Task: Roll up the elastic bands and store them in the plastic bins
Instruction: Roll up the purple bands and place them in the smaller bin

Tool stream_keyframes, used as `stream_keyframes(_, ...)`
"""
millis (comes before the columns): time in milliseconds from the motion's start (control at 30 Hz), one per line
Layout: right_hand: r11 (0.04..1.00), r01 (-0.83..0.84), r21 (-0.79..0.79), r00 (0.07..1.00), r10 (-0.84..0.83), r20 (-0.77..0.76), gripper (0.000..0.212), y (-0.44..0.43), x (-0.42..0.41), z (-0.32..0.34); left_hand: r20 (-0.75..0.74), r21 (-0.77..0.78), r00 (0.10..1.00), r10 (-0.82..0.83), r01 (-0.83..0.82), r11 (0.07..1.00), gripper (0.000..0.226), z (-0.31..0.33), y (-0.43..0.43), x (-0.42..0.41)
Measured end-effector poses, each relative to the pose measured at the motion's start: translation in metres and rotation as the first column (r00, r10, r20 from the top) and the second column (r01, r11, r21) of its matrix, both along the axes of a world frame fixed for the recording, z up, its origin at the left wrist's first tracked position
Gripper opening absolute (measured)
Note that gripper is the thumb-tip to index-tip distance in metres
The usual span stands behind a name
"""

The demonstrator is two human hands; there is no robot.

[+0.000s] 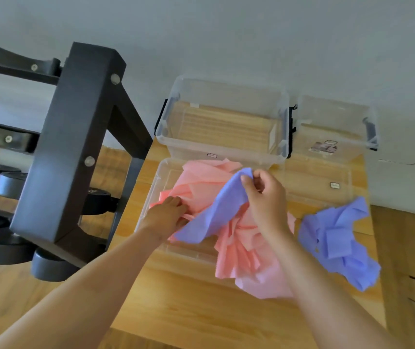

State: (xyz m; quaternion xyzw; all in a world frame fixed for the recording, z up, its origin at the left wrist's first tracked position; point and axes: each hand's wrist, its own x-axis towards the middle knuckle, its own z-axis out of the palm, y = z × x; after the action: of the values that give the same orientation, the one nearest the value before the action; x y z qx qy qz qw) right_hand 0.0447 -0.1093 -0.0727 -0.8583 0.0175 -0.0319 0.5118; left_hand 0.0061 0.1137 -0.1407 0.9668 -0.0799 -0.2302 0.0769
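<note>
A tangled heap of pink elastic bands lies across a clear lid on the wooden table. My right hand pinches the upper end of a purple elastic band and holds it above the pink heap. My left hand reaches into the pink bands at the heap's left side, its fingertips hidden in the folds. A second bunch of purple bands lies crumpled to the right. Two clear plastic bins stand behind: a large bin and a smaller bin to its right.
A black dumbbell rack with dark weights stands close on the left, beside the wooden table. A second clear lid lies under the right purple bunch. A grey wall rises behind the bins.
</note>
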Motion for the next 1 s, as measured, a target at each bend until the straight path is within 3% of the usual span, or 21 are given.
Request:
stream_keyframes(267, 0.967, 0.198, 0.161, 0.952, -0.229, 0.204, 0.013, -0.052, 0.028, 0.061, -0.056, 0.106, 0.997, -0.049, 0.055, 0.993, 0.033, 0.019, -0.014, 0.01)
stream_keyframes(467, 0.961, 0.246, 0.122, 0.945, -0.266, 0.189, 0.011, -0.09, 0.02, 0.075, -0.058, 0.133, 0.987, -0.153, 0.159, 0.978, 0.027, 0.046, -0.049, 0.025)
stream_keyframes(700, 0.942, 0.314, 0.117, 0.917, -0.333, 0.221, 0.002, -0.134, 0.018, 0.086, 0.017, 0.089, 0.987, -0.157, 0.155, 0.984, 0.023, 0.065, -0.089, 0.041)
stream_keyframes(833, 0.927, 0.361, 0.098, 0.905, -0.374, 0.202, 0.005, -0.158, 0.004, 0.072, 0.054, 0.079, 0.978, -0.201, 0.196, 0.977, 0.027, 0.059, -0.117, 0.037)
stream_keyframes(1000, 0.938, 0.346, -0.039, 0.936, -0.342, 0.078, 0.007, -0.186, -0.015, 0.028, 0.067, 0.036, 0.98, -0.189, 0.187, 0.982, 0.031, 0.046, -0.14, 0.029)
